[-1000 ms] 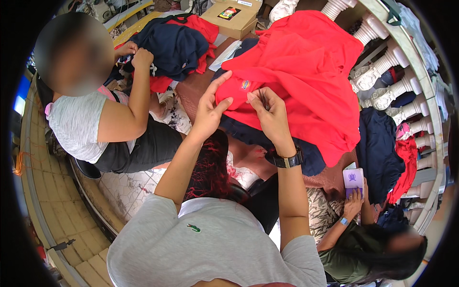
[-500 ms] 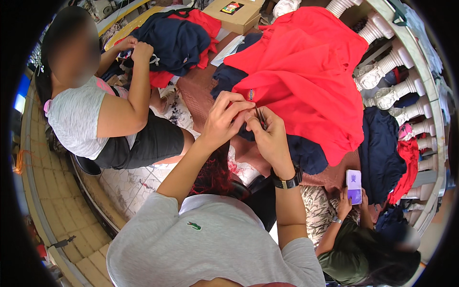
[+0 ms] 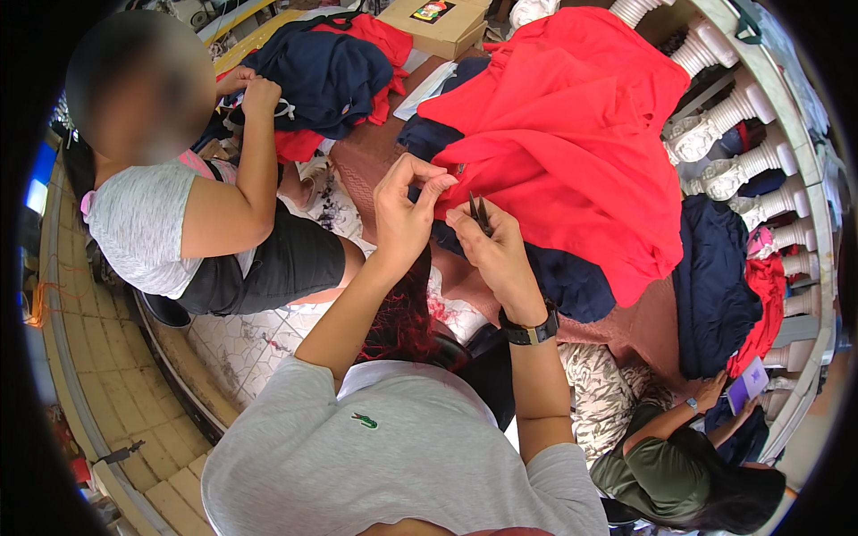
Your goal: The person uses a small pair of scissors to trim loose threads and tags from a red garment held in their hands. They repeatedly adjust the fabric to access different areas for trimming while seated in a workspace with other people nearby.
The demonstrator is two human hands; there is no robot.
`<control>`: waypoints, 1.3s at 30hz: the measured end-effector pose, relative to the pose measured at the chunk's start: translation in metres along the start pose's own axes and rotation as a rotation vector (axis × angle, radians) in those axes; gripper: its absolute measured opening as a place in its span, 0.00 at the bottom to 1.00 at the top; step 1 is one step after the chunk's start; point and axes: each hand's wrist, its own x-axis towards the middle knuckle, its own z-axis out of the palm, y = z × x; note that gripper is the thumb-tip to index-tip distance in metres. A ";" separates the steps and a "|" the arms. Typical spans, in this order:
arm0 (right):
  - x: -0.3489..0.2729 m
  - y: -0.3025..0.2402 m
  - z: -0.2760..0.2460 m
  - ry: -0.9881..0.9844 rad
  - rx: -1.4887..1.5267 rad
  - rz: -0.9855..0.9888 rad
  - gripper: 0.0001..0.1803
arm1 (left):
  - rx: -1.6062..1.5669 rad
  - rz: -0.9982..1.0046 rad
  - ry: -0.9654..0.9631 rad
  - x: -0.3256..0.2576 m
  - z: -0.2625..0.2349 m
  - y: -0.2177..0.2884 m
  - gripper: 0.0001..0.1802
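I see both bare hands near the middle of my view, working at the near left edge of a big red garment (image 3: pixel 572 152). That garment lies heaped over navy cloth (image 3: pixel 572 290), which shows below it and past its left side, all of it on a brown covering (image 3: pixel 357 170). The left hand (image 3: pixel 407 210) is at the garment's edge, thumb and forefinger very close to each other; I cannot tell whether they meet or pinch fabric. The right hand (image 3: pixel 496 259) is closed around small dark snips (image 3: pixel 482 214), whose two blades point upward, slightly apart, just in front of the red fabric. Its thumb reaches toward the left hand, and I cannot tell whether it presses on the cloth. A dark watch (image 3: pixel 529 333) sits on that wrist. To my left, a co-worker in a light grey top (image 3: pixel 147 223) has both hands together beside a dark navy garment (image 3: pixel 313 76). At lower right, another person in dark green (image 3: pixel 666 473) holds a purple and white flat object (image 3: pixel 747 382) near the white balusters (image 3: pixel 728 174).
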 end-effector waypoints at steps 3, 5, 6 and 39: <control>0.002 -0.004 0.003 0.006 0.168 0.099 0.18 | -0.203 -0.114 0.012 0.002 0.002 0.001 0.04; 0.006 -0.003 0.002 -0.010 0.273 0.156 0.22 | -0.247 -0.122 -0.018 0.002 0.000 0.001 0.04; 0.009 0.002 0.001 -0.034 0.291 0.153 0.24 | -0.209 -0.096 -0.055 0.002 -0.004 -0.002 0.04; 0.063 -0.080 -0.074 0.435 -1.025 -0.860 0.23 | 0.266 0.176 -0.380 0.069 -0.022 0.047 0.28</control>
